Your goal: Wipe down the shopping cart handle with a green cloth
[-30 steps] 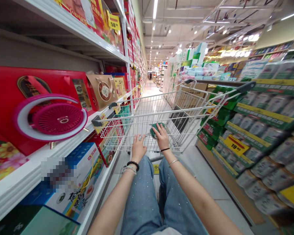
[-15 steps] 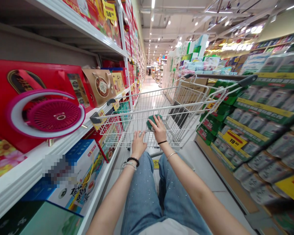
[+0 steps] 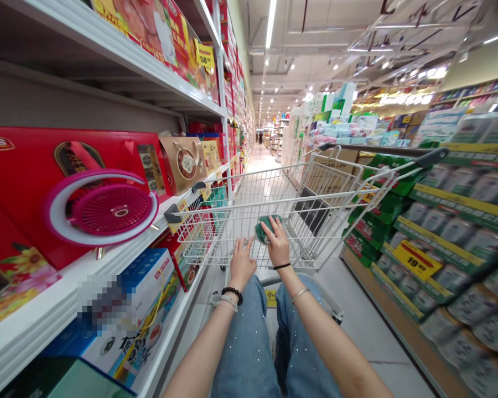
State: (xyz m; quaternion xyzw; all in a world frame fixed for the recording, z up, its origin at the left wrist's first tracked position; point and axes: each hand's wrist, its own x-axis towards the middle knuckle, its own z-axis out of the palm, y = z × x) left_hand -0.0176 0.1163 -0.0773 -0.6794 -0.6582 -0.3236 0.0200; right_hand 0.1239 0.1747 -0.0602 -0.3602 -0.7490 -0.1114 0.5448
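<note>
A wire shopping cart stands crosswise in front of my knees. My right hand presses a folded green cloth against the cart's near wire side, fingers laid over it. Just to its left, my left hand has its fingers stretched out at the same wires, holding nothing. Whether its fingertips touch the wire I cannot tell. Part of the cloth is hidden under the right fingers.
On the left shelf, a magenta fan with a white crescent stands before red gift boxes. Stacked drink cans line the right side. A cardboard carton shows behind the cart. The aisle runs ahead.
The view has tilted up, so shelves, cart and hands appear lower and slightly farther right. The cloth stays under my right hand at the cart's side.
</note>
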